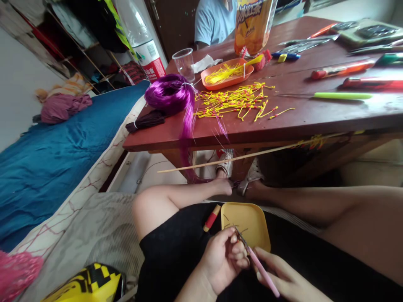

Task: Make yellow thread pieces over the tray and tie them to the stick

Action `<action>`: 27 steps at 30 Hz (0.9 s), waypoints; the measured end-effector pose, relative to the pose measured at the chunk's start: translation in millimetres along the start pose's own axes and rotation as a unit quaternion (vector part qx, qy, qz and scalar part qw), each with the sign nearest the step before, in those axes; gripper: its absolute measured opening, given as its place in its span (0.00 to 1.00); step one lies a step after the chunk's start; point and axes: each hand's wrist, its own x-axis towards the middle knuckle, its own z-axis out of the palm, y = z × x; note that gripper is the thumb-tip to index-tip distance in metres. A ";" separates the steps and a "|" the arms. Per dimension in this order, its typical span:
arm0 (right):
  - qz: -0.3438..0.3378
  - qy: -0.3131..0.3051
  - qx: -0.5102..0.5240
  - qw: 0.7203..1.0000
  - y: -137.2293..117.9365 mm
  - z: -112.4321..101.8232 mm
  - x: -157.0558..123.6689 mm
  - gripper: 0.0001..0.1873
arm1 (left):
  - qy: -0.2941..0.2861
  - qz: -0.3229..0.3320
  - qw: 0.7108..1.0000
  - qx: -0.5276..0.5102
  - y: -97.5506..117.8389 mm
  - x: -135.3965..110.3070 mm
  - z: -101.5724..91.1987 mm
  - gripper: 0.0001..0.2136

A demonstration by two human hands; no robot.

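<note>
My left hand [224, 256] is over my lap, fingers curled in and thumb pressed to the index finger by the dark tip of a slim pink-handled tool [260, 268]. Whatever this pinch holds is too small to make out. My right hand [281, 274] grips the tool by its pink handle, which slants down to the right. Just beyond both hands, a yellow tray [256, 220] rests on my lap with several thin dark pieces in it. Beside the tray lies a small red and tan cylinder [212, 218].
On the red-brown table [277, 126] are purple thread [170, 94], knotted yellow cords [233, 100], an orange dish [220, 86], a green-handled hook [341, 96] and bottles. A thin stick [226, 160] juts below the edge. A person [215, 23] sits opposite; a bed [75, 138] stands left.
</note>
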 end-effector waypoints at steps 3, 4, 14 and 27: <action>0.003 0.006 -0.005 1.000 3.5 -1.4 1.5 0.26 | 0.015 -0.008 1.000 -0.006 1.0 1.7 0.9 0.16; 0.007 0.011 -0.008 1.000 5.3 -2.1 2.4 0.27 | 0.020 -0.011 1.000 -0.008 1.3 2.4 1.1 0.16; 0.033 0.006 -0.026 0.999 3.1 -0.3 5.6 0.30 | 0.057 -0.034 0.998 -0.021 1.9 11.7 -3.9 0.18; 0.055 -0.008 -0.035 0.998 5.4 -2.3 10.4 0.38 | 0.082 -0.054 0.995 -0.034 2.9 19.6 -7.6 0.21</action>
